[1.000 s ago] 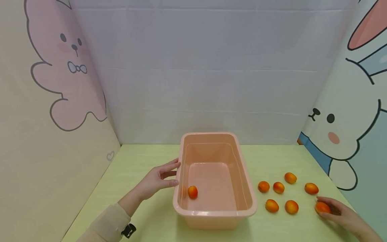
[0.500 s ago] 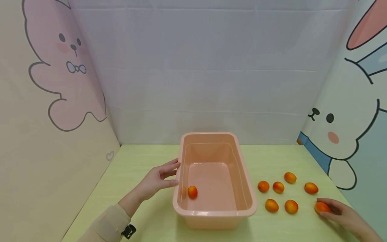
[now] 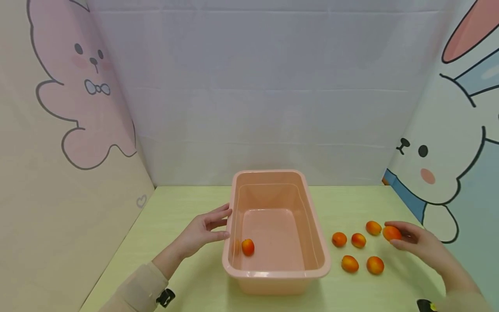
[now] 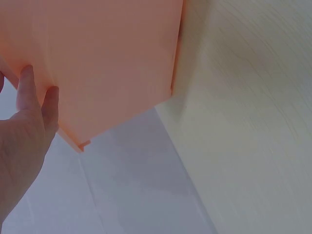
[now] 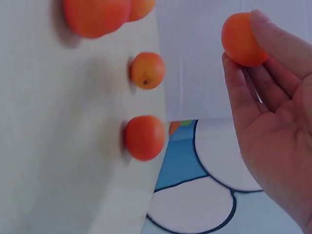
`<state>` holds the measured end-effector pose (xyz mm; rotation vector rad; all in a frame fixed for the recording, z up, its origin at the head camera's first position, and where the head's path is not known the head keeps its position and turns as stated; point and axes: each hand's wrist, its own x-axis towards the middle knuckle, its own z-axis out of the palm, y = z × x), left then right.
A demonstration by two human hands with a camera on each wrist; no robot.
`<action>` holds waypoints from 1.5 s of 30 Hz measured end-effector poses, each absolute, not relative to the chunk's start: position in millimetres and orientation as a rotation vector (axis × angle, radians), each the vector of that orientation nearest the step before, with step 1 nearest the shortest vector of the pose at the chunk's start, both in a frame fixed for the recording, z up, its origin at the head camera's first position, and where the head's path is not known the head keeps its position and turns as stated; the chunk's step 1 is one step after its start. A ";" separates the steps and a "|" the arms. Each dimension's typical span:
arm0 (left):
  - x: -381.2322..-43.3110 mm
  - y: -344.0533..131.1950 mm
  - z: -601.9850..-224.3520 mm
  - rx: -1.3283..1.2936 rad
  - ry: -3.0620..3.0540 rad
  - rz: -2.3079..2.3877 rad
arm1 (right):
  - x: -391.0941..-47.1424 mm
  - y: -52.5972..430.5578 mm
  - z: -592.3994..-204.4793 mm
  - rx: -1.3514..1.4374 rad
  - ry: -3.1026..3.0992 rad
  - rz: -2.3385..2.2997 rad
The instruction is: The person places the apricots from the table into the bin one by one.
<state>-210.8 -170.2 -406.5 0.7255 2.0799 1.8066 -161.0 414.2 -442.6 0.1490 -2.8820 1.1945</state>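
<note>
My right hand point(image 3: 422, 245) pinches a small oval orange-red fruit point(image 5: 240, 39) between thumb and fingertips, raised off the table in the right wrist view. Several similar fruits point(image 3: 358, 240) lie loose on the table, just left of that hand. Another fruit point(image 5: 145, 137) on the table shows in the right wrist view. A pink plastic tub point(image 3: 273, 274) stands at the middle, with one fruit point(image 3: 247, 247) inside by its left wall. My left hand point(image 3: 202, 232) rests its extended fingers against the tub's left side, also seen in the left wrist view on the outer wall point(image 4: 112, 63).
The pale yellow-green table point(image 3: 187, 268) meets a light grey back sheet point(image 3: 273, 95). Side panels stand left and right, with a pink cartoon animal point(image 3: 93, 125) and a white cartoon rabbit point(image 3: 436, 151).
My right hand has lifted the fruit from the table's right side and carried it up and leftward in the head view. The left hand and tub stay in place.
</note>
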 end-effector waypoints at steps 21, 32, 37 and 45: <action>-213.0 -168.3 -406.6 0.699 2.077 1.807 | -225.1 285.3 -325.2 0.625 -2.592 1.403; -212.3 -169.7 -406.5 0.728 2.083 1.801 | -253.2 207.2 -288.4 0.889 -2.593 1.571; -211.9 -170.4 -407.0 0.739 2.089 1.796 | -267.3 172.9 -279.9 0.930 -2.613 1.559; -212.4 -170.3 -407.4 0.728 2.087 1.789 | -289.6 133.9 -279.3 0.948 -2.548 1.681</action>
